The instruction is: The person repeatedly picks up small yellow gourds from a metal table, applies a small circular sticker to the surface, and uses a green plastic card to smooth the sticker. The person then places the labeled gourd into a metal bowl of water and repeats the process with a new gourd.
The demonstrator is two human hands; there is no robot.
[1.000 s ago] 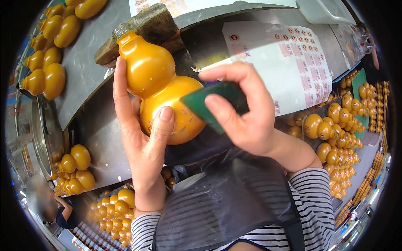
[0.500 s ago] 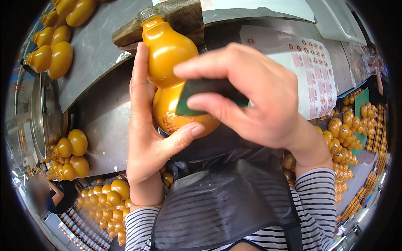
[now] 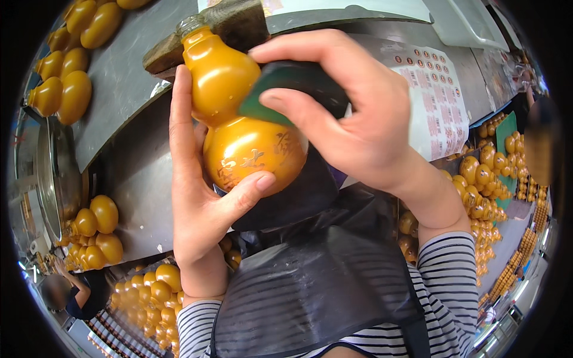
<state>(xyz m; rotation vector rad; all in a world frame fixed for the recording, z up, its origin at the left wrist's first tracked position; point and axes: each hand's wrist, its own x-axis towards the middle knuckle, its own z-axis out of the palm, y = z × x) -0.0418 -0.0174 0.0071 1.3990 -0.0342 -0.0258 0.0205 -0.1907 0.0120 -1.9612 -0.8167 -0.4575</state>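
A glossy orange-yellow gourd-shaped bottle (image 3: pixel 222 76) lies tilted, its clear glass neck resting against a wooden block (image 3: pixel 242 27). My left hand (image 3: pixel 200 197) is wrapped round its left side and base, the thumb lying across the lower bulb. Dark engraved-looking characters mark that bulb. In my right hand (image 3: pixel 358 107), pinched between thumb and fingers, is a dark green and black pad (image 3: pixel 298 89). Its green edge touches or hovers at the bottle's waist; I cannot tell which.
A sheet of printed labels (image 3: pixel 436 101) lies right on the metal table (image 3: pixel 137 197). More gourd bottles (image 3: pixel 71 95) stand at left, with others massed at right (image 3: pixel 477 173). A round metal basin (image 3: pixel 51 173) is at the left edge. Other people are at both sides.
My right hand has moved up with the pad, from the lower bulb to the waist, uncovering the characters. The bottle and both hands appear slightly further left in view.
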